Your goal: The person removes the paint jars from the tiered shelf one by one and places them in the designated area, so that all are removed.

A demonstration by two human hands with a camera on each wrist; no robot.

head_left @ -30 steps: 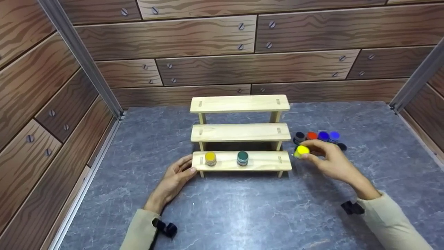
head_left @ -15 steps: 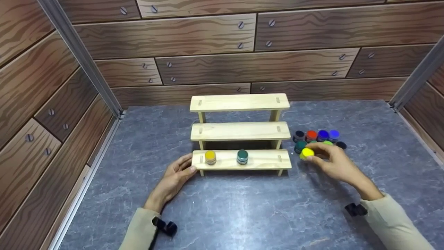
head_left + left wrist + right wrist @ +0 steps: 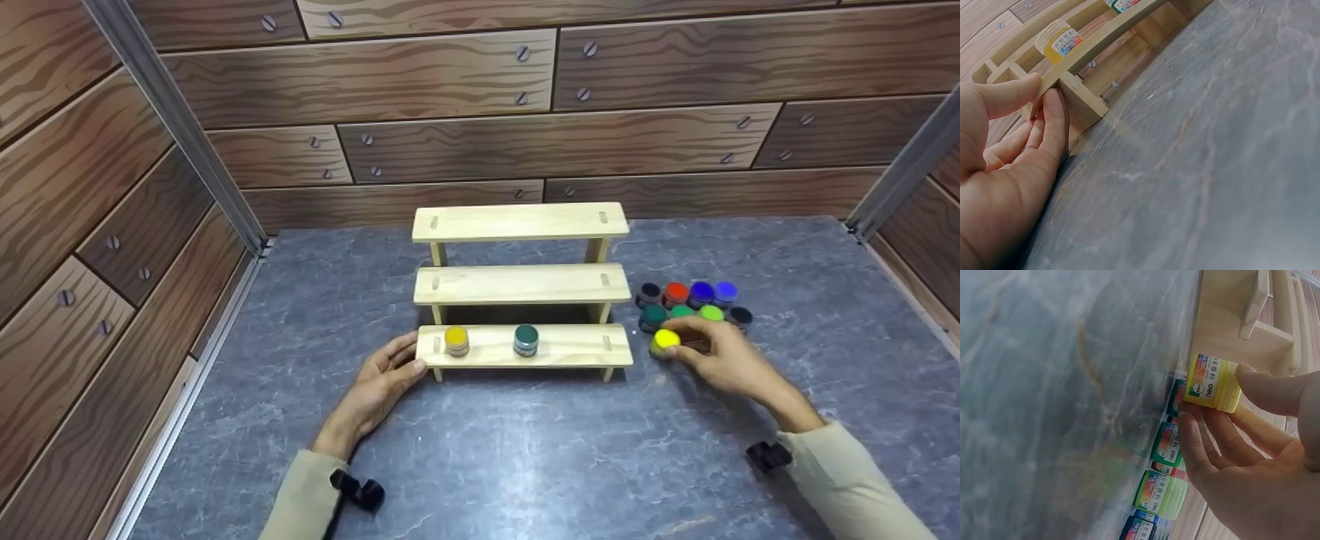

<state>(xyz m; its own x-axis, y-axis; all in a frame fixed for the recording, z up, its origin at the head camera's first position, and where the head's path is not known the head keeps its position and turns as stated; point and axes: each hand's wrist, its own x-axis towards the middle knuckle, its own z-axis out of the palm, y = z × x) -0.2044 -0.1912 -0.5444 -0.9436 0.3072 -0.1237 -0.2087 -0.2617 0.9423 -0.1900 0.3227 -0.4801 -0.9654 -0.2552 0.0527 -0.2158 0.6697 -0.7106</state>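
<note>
A three-tier wooden stand [image 3: 523, 285] is in the middle of the table. My left hand [image 3: 382, 386] grips the left end of its lowest shelf, thumb on top and fingers beneath, as the left wrist view shows. On that shelf sit a dark-yellow paint jar [image 3: 456, 341] and a dark-green paint jar [image 3: 526, 340]. Right of the stand, my right hand [image 3: 724, 360] pinches a bright-yellow paint jar [image 3: 1212, 382] between thumb and fingers. The jar is upright, close to the tabletop; whether it touches I cannot tell.
Just behind the right hand stand several paint jars in two rows, among them a red jar [image 3: 676, 293], a blue jar [image 3: 702, 293], a light-green jar [image 3: 1159, 494] and a black jar [image 3: 739, 317]. Wood-patterned walls [image 3: 450, 82] enclose the grey table [image 3: 480, 465].
My right hand has moved the bright-yellow jar slightly rightward and toward me, uncovering green jars behind it. The left hand keeps its grip on the shelf.
</note>
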